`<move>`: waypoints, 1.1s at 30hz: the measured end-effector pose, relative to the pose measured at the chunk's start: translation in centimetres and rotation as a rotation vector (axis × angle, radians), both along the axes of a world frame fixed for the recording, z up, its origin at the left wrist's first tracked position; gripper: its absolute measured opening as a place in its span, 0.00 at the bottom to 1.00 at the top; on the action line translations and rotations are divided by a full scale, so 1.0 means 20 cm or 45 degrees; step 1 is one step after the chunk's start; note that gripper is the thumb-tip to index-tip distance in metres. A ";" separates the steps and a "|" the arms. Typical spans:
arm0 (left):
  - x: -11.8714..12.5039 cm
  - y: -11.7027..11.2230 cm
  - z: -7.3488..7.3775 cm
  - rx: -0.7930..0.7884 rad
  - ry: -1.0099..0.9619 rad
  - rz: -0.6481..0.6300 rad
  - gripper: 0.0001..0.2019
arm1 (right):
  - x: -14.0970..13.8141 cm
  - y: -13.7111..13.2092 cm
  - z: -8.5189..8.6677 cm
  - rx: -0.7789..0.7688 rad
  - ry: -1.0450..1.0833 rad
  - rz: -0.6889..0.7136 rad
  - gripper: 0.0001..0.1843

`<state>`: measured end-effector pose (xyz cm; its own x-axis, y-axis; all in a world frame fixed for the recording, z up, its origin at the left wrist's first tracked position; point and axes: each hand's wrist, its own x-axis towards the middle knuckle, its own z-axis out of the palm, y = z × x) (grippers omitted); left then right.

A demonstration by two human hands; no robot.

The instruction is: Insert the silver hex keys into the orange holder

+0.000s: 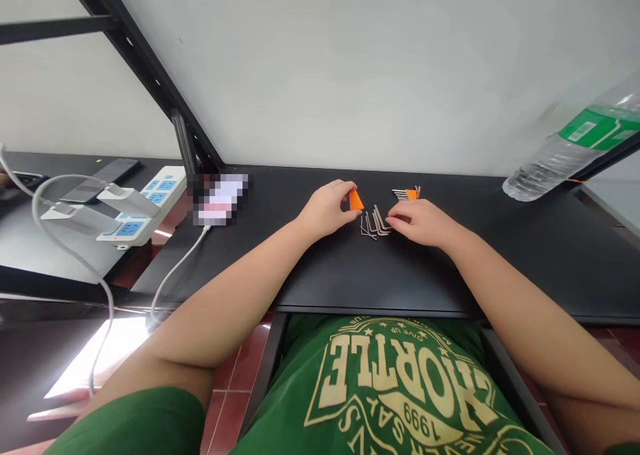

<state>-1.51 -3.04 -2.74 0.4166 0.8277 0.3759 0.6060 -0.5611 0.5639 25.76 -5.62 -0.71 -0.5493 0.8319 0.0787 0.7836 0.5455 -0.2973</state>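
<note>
My left hand point(327, 208) pinches an orange hex key holder point(355, 200) between thumb and fingers, just above the black table. To its right lies a loose group of L-shaped metal hex keys point(376, 224) of several sizes. The fingertips of my right hand point(417, 221) are closed on the end of one hex key point(385, 225) at the right side of that group. Behind my right hand lies a second orange holder point(411, 193) with several hex keys in it, partly covered by the hand.
A clear water bottle point(560, 151) with a green label stands at the back right. On the left are a charging phone point(223, 200), a white power strip point(150, 205) with plugs and cables, and a dark phone point(103, 180). A black metal frame point(145, 75) rises at the left.
</note>
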 end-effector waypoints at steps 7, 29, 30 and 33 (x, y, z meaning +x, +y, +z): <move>0.01 -0.01 0.01 -0.035 0.001 0.012 0.21 | 0.03 0.00 0.01 -0.018 0.172 0.092 0.08; 0.02 0.00 -0.01 -0.094 0.001 -0.026 0.23 | 0.03 0.02 0.04 -0.365 -0.101 -0.117 0.04; 0.02 0.00 -0.01 -0.104 0.004 -0.031 0.23 | 0.03 0.01 0.05 -0.384 -0.105 -0.126 0.04; 0.03 0.00 -0.02 -0.136 -0.006 -0.050 0.24 | 0.03 0.00 0.06 -0.345 -0.136 -0.152 0.06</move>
<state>-1.00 -3.04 -3.16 0.4477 0.8463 0.2885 0.5819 -0.5208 0.6247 26.36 -5.63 0.50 -0.4398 0.8738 -0.2074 0.8720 0.3602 -0.3315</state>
